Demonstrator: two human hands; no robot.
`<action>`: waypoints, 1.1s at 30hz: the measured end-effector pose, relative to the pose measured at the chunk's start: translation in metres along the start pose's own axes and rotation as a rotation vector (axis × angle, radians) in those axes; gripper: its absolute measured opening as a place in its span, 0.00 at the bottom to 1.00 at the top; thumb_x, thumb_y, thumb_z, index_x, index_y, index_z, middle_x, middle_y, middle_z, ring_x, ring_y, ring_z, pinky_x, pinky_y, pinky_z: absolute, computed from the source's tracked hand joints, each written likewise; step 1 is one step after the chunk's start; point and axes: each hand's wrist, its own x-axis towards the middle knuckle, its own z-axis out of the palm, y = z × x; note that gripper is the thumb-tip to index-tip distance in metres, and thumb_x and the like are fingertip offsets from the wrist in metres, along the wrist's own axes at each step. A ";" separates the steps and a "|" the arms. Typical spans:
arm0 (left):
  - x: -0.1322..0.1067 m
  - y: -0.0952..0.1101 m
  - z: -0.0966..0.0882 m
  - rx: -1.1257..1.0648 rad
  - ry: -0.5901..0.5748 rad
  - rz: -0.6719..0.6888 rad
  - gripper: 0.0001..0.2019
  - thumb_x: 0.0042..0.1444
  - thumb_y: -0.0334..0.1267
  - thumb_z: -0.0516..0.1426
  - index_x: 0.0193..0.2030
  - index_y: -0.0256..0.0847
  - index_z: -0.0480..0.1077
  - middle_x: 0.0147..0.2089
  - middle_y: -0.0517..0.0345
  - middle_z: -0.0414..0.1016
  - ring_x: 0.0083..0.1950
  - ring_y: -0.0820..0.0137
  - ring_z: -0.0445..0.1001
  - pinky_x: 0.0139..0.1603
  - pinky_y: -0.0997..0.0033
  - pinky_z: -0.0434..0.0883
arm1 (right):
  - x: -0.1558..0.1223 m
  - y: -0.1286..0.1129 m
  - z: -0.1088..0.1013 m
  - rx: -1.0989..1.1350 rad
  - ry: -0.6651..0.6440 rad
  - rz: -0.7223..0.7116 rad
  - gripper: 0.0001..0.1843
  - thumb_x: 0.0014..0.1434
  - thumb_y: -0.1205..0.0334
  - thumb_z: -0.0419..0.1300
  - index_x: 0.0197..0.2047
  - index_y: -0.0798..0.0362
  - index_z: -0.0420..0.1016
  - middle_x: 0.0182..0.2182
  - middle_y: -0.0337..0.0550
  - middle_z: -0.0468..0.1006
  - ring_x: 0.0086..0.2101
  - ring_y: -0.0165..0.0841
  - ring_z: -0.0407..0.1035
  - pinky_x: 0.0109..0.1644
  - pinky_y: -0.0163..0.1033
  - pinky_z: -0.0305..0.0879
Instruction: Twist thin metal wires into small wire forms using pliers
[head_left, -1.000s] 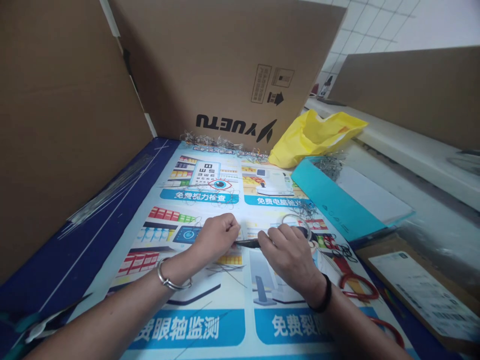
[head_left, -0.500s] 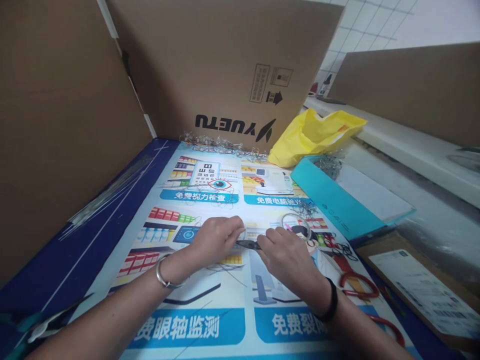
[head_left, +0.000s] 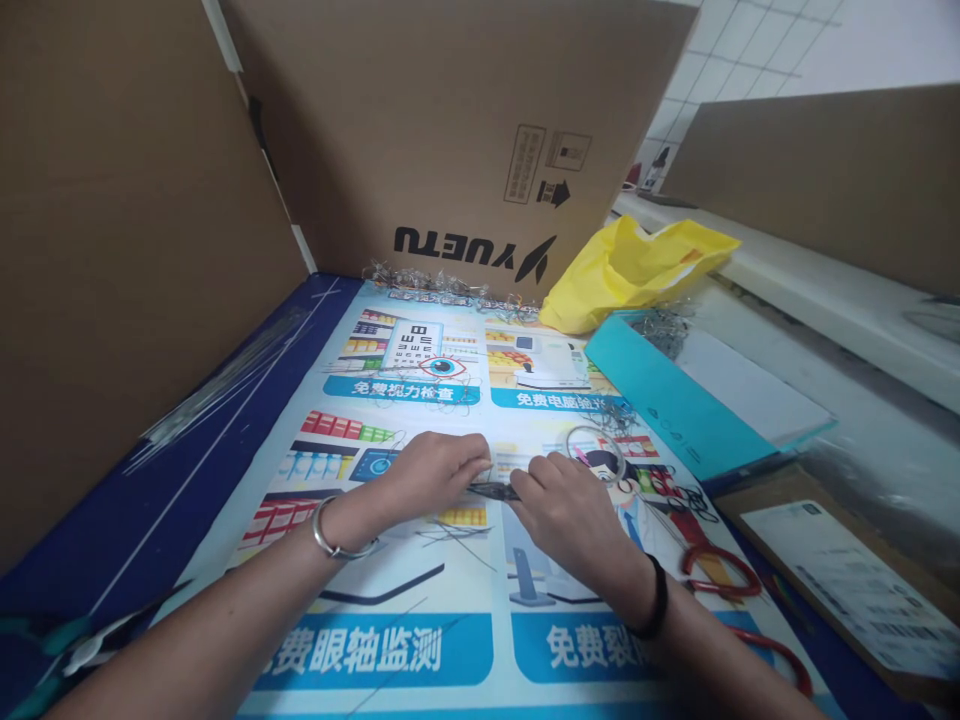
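Over the printed poster sheet [head_left: 420,650], my right hand [head_left: 566,515] is closed around a pair of pliers [head_left: 493,491]. The dark, narrow jaws point left and meet the fingertips of my left hand [head_left: 435,478]. That hand is closed in a pinch; whatever sits between the fingers is too small to make out. Below it, several thin cut wires [head_left: 461,535] lie loose on the poster. A clear ring-shaped coil [head_left: 596,428] lies just beyond my right hand.
Red-handled scissors [head_left: 724,570] lie right of my right forearm. Teal-handled cutters [head_left: 52,650] are at lower left. Straight wires [head_left: 217,385] lie along the left. Tangled wire pieces [head_left: 442,283] line the cardboard [head_left: 450,130]. A yellow bag [head_left: 630,270] and teal folder [head_left: 675,400] sit right.
The pliers' jaws have shifted slightly left and under my left fingertips. Both hands keep nearly the same place and grip; the view has moved a little.
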 end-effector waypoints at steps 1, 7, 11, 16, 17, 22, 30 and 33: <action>0.000 0.000 0.000 0.001 0.000 -0.001 0.10 0.61 0.37 0.48 0.33 0.41 0.67 0.29 0.61 0.74 0.29 0.71 0.70 0.31 0.74 0.61 | 0.000 0.000 0.001 0.016 -0.001 0.005 0.05 0.54 0.63 0.59 0.28 0.52 0.68 0.25 0.43 0.69 0.30 0.36 0.59 0.32 0.40 0.45; -0.002 -0.002 0.003 0.040 0.037 0.055 0.11 0.61 0.38 0.46 0.35 0.41 0.67 0.30 0.60 0.75 0.30 0.71 0.71 0.31 0.74 0.61 | -0.001 0.000 0.000 0.094 -0.041 0.042 0.06 0.55 0.61 0.59 0.28 0.53 0.70 0.25 0.42 0.71 0.30 0.34 0.62 0.32 0.38 0.48; -0.003 -0.001 0.004 0.069 0.063 0.110 0.11 0.61 0.37 0.45 0.35 0.40 0.67 0.28 0.58 0.74 0.29 0.70 0.71 0.30 0.74 0.61 | 0.001 0.000 -0.006 0.148 -0.113 0.066 0.07 0.55 0.60 0.59 0.29 0.53 0.71 0.26 0.41 0.73 0.29 0.33 0.65 0.31 0.37 0.49; -0.003 0.003 0.002 0.118 0.067 0.219 0.10 0.58 0.32 0.46 0.30 0.40 0.67 0.25 0.59 0.71 0.27 0.71 0.67 0.29 0.73 0.60 | 0.002 0.000 -0.014 0.199 -0.216 0.088 0.10 0.57 0.56 0.58 0.30 0.53 0.72 0.26 0.41 0.74 0.28 0.33 0.66 0.29 0.36 0.48; -0.004 0.003 0.002 0.120 0.063 0.236 0.11 0.58 0.31 0.46 0.30 0.40 0.67 0.25 0.59 0.71 0.27 0.71 0.67 0.29 0.73 0.60 | 0.001 0.000 -0.015 0.203 -0.227 0.088 0.10 0.57 0.56 0.58 0.30 0.53 0.72 0.26 0.41 0.74 0.28 0.33 0.66 0.29 0.36 0.48; -0.003 0.001 0.002 0.052 0.085 0.157 0.11 0.61 0.35 0.46 0.34 0.40 0.67 0.28 0.57 0.73 0.30 0.70 0.70 0.32 0.73 0.62 | 0.001 0.000 -0.007 0.150 -0.140 0.085 0.08 0.57 0.58 0.58 0.30 0.54 0.72 0.27 0.43 0.73 0.31 0.35 0.65 0.32 0.37 0.51; -0.003 0.001 -0.004 -0.196 0.090 -0.149 0.09 0.59 0.37 0.48 0.31 0.42 0.67 0.26 0.64 0.71 0.28 0.74 0.67 0.30 0.76 0.61 | 0.004 0.007 0.001 0.696 -0.052 0.341 0.11 0.58 0.59 0.54 0.28 0.55 0.69 0.25 0.40 0.70 0.28 0.30 0.64 0.32 0.34 0.56; -0.006 0.007 -0.002 -0.241 0.094 -0.164 0.09 0.58 0.36 0.48 0.30 0.42 0.67 0.26 0.65 0.70 0.28 0.74 0.67 0.30 0.76 0.61 | 0.007 0.003 0.000 1.001 -0.069 0.464 0.09 0.57 0.59 0.54 0.30 0.54 0.71 0.24 0.37 0.70 0.26 0.29 0.62 0.29 0.33 0.56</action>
